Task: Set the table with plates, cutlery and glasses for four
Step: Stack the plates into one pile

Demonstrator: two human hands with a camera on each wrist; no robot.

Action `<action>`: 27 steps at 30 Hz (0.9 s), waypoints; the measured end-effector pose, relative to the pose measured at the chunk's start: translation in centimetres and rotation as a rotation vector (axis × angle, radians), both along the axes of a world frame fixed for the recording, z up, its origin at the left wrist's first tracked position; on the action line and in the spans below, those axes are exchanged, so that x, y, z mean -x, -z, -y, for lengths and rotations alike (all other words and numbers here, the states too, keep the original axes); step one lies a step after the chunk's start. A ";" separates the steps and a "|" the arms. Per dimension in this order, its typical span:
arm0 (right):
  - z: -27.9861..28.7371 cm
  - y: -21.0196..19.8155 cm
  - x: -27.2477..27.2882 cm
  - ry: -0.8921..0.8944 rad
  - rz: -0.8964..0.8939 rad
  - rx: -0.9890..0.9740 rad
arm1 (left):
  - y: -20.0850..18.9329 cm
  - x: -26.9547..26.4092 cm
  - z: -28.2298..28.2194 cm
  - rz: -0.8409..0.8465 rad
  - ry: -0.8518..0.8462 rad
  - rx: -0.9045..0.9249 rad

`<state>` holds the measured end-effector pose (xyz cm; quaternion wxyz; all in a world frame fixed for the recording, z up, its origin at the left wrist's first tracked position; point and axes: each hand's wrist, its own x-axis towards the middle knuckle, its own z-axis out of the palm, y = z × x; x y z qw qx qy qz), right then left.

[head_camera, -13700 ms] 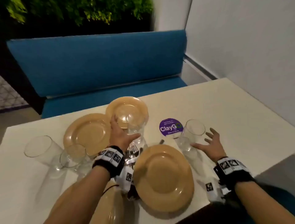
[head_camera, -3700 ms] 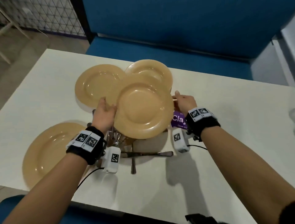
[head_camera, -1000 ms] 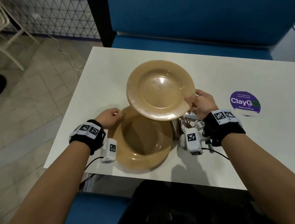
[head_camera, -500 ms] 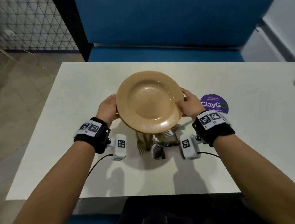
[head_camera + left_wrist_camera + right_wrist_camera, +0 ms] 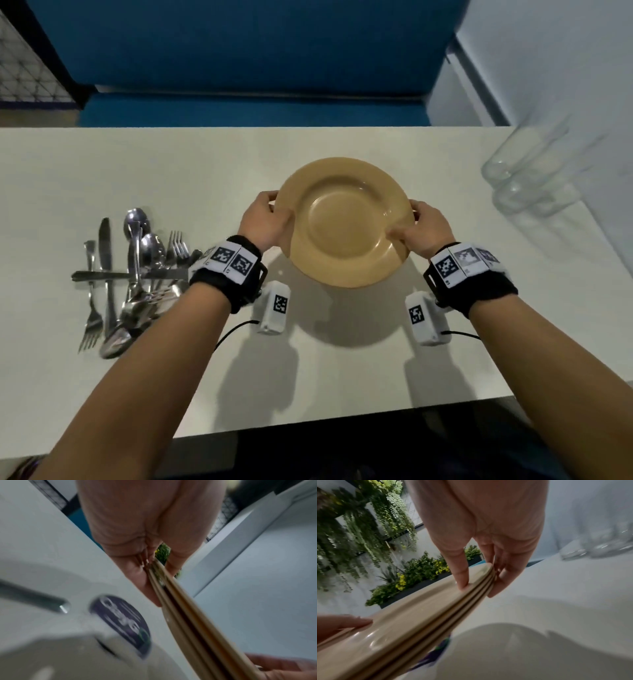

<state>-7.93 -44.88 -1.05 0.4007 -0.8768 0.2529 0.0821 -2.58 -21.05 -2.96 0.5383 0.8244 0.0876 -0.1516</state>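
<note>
A stack of tan plates (image 5: 342,219) is held level a little above the white table (image 5: 102,164), casting a shadow below. My left hand (image 5: 263,219) grips its left rim and my right hand (image 5: 424,229) grips its right rim. The right wrist view shows the thumb (image 5: 460,574) on top of the plate stack (image 5: 419,622) and the fingers underneath. The left wrist view shows the stacked plate edges (image 5: 188,622) pinched in my left hand (image 5: 154,566). A heap of forks, spoons and knives (image 5: 137,270) lies left of my left wrist. Clear glasses (image 5: 520,181) stand blurred at the right.
A blue bench (image 5: 239,109) runs along the table's far edge, and a pale wall (image 5: 565,85) rises on the right behind the glasses. A purple round sticker (image 5: 123,623) lies on the table under the plates. The table's near edge (image 5: 342,414) is close to my body.
Both hands have carried the plate stack to the right, off the cutlery heap, which now lies left of my left wrist. The glasses have come into view at the right.
</note>
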 end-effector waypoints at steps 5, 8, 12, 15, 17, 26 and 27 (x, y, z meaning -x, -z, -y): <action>8.1 0.6 2.8 0.182 -0.051 -0.030 | 0.6 1.7 8.9 -0.070 0.072 0.016; 12.1 1.5 4.4 0.258 -0.076 0.005 | 1.4 2.6 13.4 -0.094 0.144 -0.011; 17.7 2.4 6.6 0.292 -0.112 0.041 | 2.2 3.9 19.0 -0.116 0.278 -0.021; 21.7 2.7 8.1 0.311 -0.167 0.053 | 2.5 5.1 23.1 -0.155 0.359 -0.025; 24.5 3.0 8.5 0.332 -0.178 0.063 | 2.9 5.7 26.0 -0.170 0.383 -0.029; 35.0 4.3 9.9 0.324 -0.179 0.091 | 4.3 8.1 36.7 -0.223 0.386 -0.090; 35.6 4.5 10.0 0.317 -0.176 0.088 | 4.4 8.4 37.2 -0.225 0.384 -0.101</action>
